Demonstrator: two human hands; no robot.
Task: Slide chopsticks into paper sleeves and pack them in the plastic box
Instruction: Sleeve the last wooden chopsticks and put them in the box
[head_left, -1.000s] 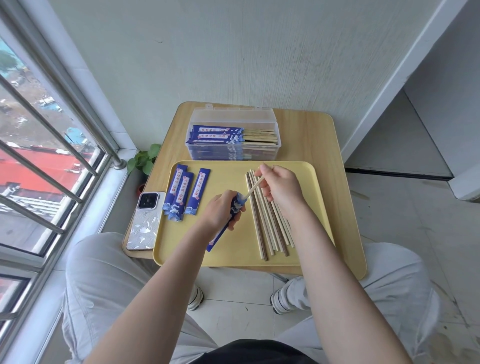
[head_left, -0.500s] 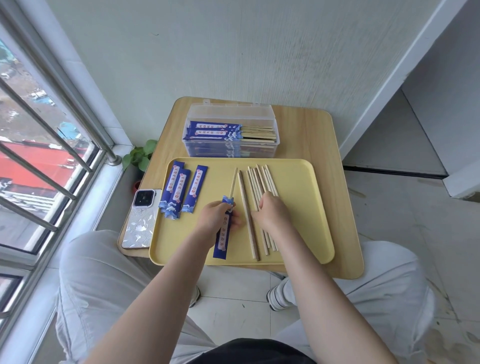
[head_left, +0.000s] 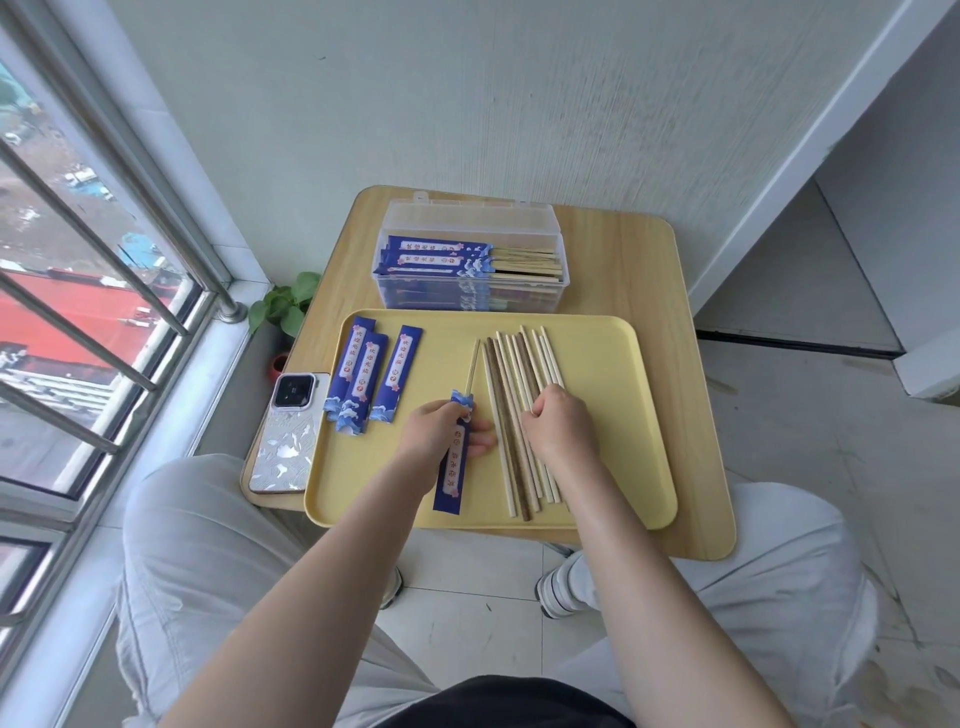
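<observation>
On the yellow tray (head_left: 613, 405) my left hand (head_left: 436, 436) holds a blue paper sleeve (head_left: 453, 467) with one chopstick (head_left: 472, 366) sticking out of its top. My right hand (head_left: 558, 423) rests with curled fingers on the loose pile of wooden chopsticks (head_left: 514, 374) and pinches at them; which one it has I cannot tell. Three empty blue sleeves (head_left: 363, 374) lie at the tray's left. Behind the tray stands the clear plastic box (head_left: 470, 299), holding several sleeved chopsticks.
A phone (head_left: 285, 436) in a patterned case lies left of the tray on the small wooden table (head_left: 649, 270). A potted plant (head_left: 283, 306) sits beside the window bars on the left. My knees are under the table's front edge.
One second ago my right hand was feeding a chopstick into the sleeve held up by my left. Both hands have dropped to the tray; my right hand moved onto the chopstick pile.
</observation>
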